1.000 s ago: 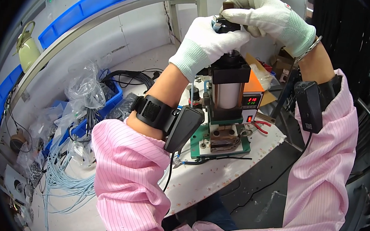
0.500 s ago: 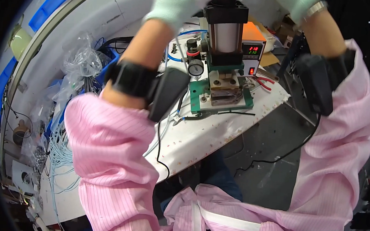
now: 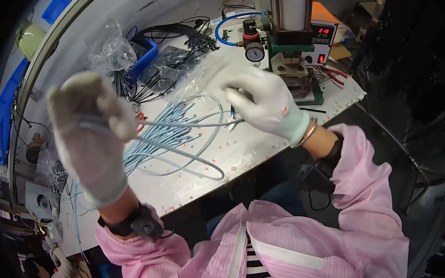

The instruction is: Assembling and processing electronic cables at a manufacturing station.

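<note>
Both my hands wear white gloves. My left hand (image 3: 90, 138) is raised over the left part of the table, its fingers bent around a light blue cable (image 3: 199, 167). From that hand the cable runs right in a long loop, and one strand reaches under my right hand (image 3: 268, 103). The right hand is curled with thumb and forefinger close together; its fingertips are smeared by motion, and what they hold, if anything, is hidden. Below and between the hands lies a bundle of light blue cables (image 3: 176, 127) on the white table (image 3: 218, 191).
A green-based press (image 3: 292, 39) with a pressure gauge (image 3: 254, 52) stands at the back right. Beside it are a controller box (image 3: 321, 34) and red-handled pliers (image 3: 336, 77). Black cables (image 3: 189, 30), clear plastic bags (image 3: 108, 49) and a blue bin (image 3: 144, 60) lie at the back left.
Both hands have come down and back from the press; the left moved to the left and now has the blue cable. The view has shifted, showing the cable bundle.
</note>
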The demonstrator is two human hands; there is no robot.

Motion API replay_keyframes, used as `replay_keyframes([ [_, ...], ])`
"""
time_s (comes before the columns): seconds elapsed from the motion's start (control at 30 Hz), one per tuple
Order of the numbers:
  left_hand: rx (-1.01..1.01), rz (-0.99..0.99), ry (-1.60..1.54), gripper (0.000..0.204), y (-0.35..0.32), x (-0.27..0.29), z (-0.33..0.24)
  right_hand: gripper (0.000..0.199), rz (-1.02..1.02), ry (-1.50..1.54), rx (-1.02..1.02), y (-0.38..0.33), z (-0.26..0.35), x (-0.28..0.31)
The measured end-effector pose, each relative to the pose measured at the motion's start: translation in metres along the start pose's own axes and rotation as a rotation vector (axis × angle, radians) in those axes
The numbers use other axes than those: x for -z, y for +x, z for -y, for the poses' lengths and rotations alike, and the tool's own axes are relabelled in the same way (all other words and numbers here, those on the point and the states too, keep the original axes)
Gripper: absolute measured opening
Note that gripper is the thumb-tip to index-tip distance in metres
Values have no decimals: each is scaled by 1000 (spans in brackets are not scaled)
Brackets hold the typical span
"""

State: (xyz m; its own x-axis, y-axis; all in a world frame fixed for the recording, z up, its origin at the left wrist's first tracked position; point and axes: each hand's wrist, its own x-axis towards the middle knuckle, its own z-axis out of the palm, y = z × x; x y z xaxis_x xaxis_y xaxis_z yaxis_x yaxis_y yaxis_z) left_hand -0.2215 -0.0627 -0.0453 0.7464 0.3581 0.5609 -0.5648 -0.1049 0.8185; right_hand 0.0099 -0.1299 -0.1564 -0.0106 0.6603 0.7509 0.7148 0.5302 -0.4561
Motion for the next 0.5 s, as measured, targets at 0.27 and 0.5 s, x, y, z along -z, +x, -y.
replay_keyframes([
  [0.27,97,-113,490,46,-54,-44,75,24,115,169,-75,-54,67,-18],
  [0.5,289,-112,392,47,-57,-55,157,16,207,586,-724,-79,57,-3],
])
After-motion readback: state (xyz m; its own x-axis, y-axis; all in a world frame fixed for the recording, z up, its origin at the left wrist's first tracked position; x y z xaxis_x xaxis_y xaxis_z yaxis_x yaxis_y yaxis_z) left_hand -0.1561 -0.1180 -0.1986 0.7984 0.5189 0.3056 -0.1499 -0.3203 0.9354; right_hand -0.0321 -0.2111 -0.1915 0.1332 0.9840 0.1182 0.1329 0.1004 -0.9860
